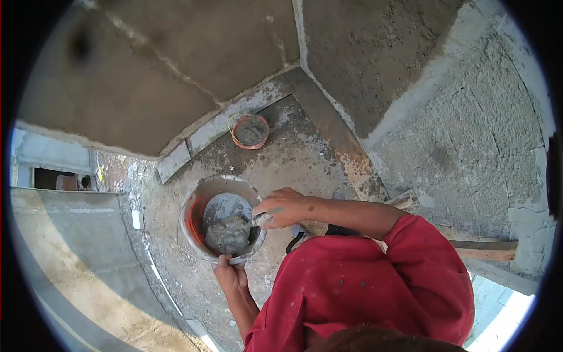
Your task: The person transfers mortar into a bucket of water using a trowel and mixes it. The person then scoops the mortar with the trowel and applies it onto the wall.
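A bucket [254, 190] with a pale, mortar-smeared rim stands tilted in front of me. Wet grey mortar [229, 236] lies heaped inside it, and something orange-red [192, 220] lines its left inner side. My left hand [230, 273] is closed on the near rim, thumb over the edge. At the right rim, my right hand [281, 208] is closed, with grey mortar smears on its back. A small dark and grey end shows beside its fingers; what it belongs to is mostly hidden by the hand and bucket.
A small orange bucket [251, 131] full of mortar stands beyond, near the wall corner. Boards [328, 135] lie along the wall base. Brown plastered walls [170, 53] rise ahead, with a rough grey wall [457, 129] at right. Wood pieces [404, 199] lie at its foot.
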Tool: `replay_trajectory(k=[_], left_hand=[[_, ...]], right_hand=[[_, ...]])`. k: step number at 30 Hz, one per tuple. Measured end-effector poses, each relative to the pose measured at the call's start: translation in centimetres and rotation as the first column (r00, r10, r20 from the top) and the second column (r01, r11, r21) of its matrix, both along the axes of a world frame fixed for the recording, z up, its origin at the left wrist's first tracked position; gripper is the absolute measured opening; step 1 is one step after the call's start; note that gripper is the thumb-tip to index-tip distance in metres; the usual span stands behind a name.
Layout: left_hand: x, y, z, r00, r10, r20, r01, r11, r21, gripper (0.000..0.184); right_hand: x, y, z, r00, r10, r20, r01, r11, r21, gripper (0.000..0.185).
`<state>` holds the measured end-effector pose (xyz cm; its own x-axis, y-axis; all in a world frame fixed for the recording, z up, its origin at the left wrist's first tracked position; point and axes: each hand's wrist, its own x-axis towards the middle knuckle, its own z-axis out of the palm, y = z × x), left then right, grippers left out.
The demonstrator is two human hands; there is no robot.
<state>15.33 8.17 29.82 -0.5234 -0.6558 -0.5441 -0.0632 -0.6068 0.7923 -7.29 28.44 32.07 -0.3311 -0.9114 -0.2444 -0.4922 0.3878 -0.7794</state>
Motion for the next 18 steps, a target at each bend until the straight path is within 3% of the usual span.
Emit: replay_trajectory(k=[3, 4, 7, 8, 10, 11, 12, 13, 14, 16, 18], left_hand=[[-0.4, 1.4, 1.2, 0.996, 0.082, -0.033, -0.082, 0.996, 0.025, 0.054], [-1.1, 2.3, 1.9, 0.995, 0.091, -0.041, -0.089, 0.996, 0.030, 0.053], [-3.6, 5.2, 2.8, 0.991, 0.126, -0.043, -0.123, 0.990, 0.065, 0.054], [-4.4, 5.8, 2.5, 0.990, 0.137, -0.030, -0.135, 0.988, 0.080, 0.055], [-5.8, 6.4, 1.4, 0.991, 0.131, -0.010, -0.129, 0.984, 0.121, 0.057], [-6.4, 7.0, 1.3, 0.995, 0.105, 0.000, -0.104, 0.988, 0.118, 0.056], [-7.0, 7.8, 1.1, 0.997, 0.078, 0.011, -0.079, 0.990, 0.115, 0.056], [-7.8, 8.4, 0.8, 0.999, 0.051, 0.017, -0.052, 0.992, 0.114, 0.055], [-9.1, 10.1, 1.7, 1.000, 0.027, 0.013, -0.028, 0.994, 0.107, 0.053], [-10.3, 10.2, 0.3, 1.000, -0.011, 0.019, 0.007, 0.987, 0.161, 0.057], [-11.6, 11.0, 0.0, 0.996, -0.094, 0.014, 0.089, 0.974, 0.208, 0.059]], right_hand=[[-3.4, 1.0, -3.5, 0.995, 0.027, 0.096, 0.004, 0.950, -0.312, 0.049], [-5.6, 1.9, -4.5, 0.983, 0.116, 0.139, -0.055, 0.922, -0.383, 0.045], [-13.5, 8.9, -3.5, 0.751, 0.080, 0.656, 0.043, 0.985, -0.168, 0.042], [-17.0, 12.0, -4.0, 0.743, 0.104, 0.661, 0.045, 0.978, -0.204, 0.044], [-23.8, 20.4, -4.1, 0.680, -0.107, 0.725, 0.345, 0.920, -0.187, 0.043], [-27.3, 26.0, -2.6, 0.665, -0.330, 0.670, 0.566, 0.808, -0.164, 0.039], [-29.3, 31.4, 0.0, 0.623, -0.580, 0.525, 0.766, 0.588, -0.260, 0.037], [-28.9, 36.7, 5.2, 0.516, -0.795, 0.318, 0.842, 0.403, -0.359, 0.037], [-26.9, 40.8, 9.3, 0.403, -0.894, 0.195, 0.855, 0.292, -0.428, 0.037], [-21.3, 43.4, 13.7, 0.288, -0.954, -0.077, 0.856, 0.293, -0.426, 0.034], [-17.2, 41.6, 13.3, 0.327, -0.897, -0.298, 0.753, 0.437, -0.491, 0.032]])
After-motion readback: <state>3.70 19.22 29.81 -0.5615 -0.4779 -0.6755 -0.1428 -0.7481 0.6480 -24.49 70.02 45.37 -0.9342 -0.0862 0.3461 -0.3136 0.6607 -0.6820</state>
